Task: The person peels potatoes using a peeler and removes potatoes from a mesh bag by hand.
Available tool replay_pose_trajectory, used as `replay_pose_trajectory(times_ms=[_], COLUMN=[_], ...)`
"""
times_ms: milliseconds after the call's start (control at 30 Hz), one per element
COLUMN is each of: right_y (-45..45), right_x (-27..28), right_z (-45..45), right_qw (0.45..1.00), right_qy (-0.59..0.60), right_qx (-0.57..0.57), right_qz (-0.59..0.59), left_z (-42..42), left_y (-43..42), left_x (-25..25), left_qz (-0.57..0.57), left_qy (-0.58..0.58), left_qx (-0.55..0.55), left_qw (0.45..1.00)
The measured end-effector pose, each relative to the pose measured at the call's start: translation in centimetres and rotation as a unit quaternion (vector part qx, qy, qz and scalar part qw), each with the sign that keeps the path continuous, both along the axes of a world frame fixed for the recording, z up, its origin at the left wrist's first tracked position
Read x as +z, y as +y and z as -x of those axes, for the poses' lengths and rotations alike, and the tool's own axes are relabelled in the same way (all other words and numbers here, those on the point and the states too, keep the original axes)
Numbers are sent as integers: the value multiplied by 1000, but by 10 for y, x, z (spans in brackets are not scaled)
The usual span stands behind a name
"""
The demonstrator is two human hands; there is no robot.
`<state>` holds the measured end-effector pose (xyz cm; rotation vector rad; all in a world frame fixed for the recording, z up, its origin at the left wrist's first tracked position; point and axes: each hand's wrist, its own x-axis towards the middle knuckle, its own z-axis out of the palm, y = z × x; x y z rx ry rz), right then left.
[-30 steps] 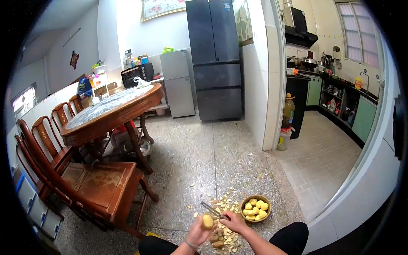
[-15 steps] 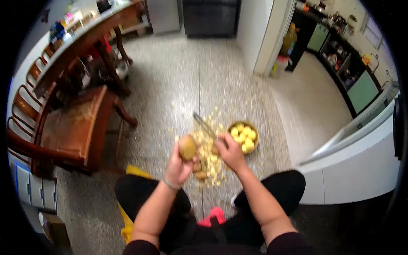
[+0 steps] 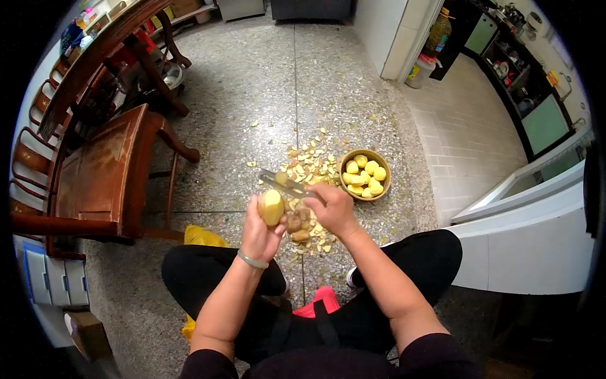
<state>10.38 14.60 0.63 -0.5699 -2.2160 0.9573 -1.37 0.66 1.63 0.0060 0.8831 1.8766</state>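
Left hand: fingers curled round part-peeled potato, likely firm, slick where bare, best held by skin; right hand: closed on peeling knife, probably stiff

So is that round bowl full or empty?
Not empty: the bowl holds lots of peeled yellow potatoes, but I can't tell how deep.

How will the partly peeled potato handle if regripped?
The potato is likely stiff: it looks whole and solid. Its bare yellow patch may be slippery. Rounded, it would probably roll if the left hand set it down.
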Motion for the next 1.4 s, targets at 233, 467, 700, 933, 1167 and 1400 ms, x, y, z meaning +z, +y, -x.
replay_pose_trajectory(times_ms=[233, 467, 700, 933, 1167, 1400], right_y=[-15, -10, 3, -7, -21, 12], right_x=[18, 9, -13, 18, 29, 31], right_z=[3, 3, 1, -6, -17, -33], right_qw=[996, 998, 995, 992, 938, 997], right_qy=[-5, -1, -27, -80, -175, -7], right_qx=[2, -3, -12, -89, -92, -68], right_qz=[90, 59, 92, -30, -285, -36], left_z=[0, 5, 2, -4, -10, 9], left_y=[0, -1, 6, 9, 11, 12], left_x=[19, 5, -3, -5, -7, -9], left_qz=[-12, -68, 2, 56, 260, -33], left_qy=[-36, -55, 39, 187, 741, 58], left_qx=[29, -56, 12, 56, 131, -16], left_qw=[999, 995, 999, 979, 605, 998])
